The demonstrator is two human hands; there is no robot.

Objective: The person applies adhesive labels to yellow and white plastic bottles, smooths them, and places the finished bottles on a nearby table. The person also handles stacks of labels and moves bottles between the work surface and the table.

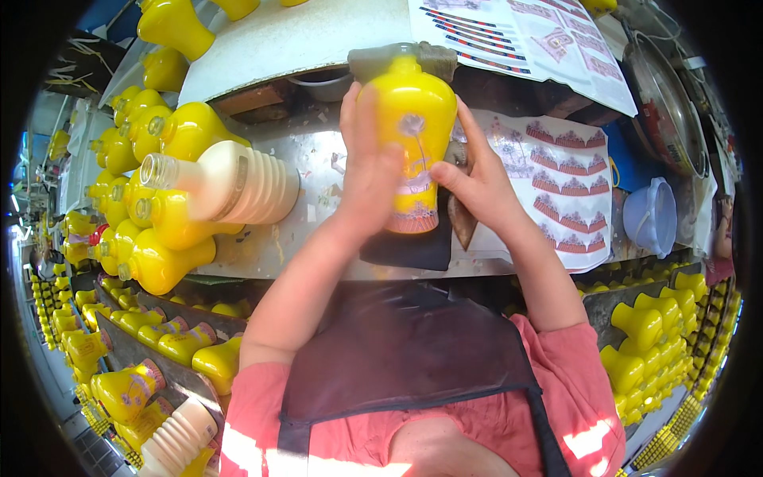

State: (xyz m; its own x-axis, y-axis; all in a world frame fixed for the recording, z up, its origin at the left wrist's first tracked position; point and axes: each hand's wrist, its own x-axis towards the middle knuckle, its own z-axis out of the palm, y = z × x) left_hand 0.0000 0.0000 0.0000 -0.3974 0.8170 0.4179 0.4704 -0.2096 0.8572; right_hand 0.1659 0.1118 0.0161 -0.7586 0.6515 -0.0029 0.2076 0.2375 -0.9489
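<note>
A glossy yellow vase-shaped bottle (389, 99) lies between my hands, its neck pointing away from me over a grey padded rest (441, 62). It carries a flower picture on its front and a pinkish patterned band round its narrow base. My left hand (367, 171), partly blurred, presses along the left side with its fingers around the edge. On the other side my right hand (481, 179) grips the bottle, thumb on the front near the flower's stem. A dark cloth (409, 253) lies beneath the base.
Several yellow bottles (171, 258) crowd the left, beside a cream ribbed bottle (254, 183). Printed sheets (584, 238) of decals lie right and on a raised white board (318, 36). A pale blue bucket (650, 215) stands far right. Racked yellow bottles (636, 326) fill both lower sides.
</note>
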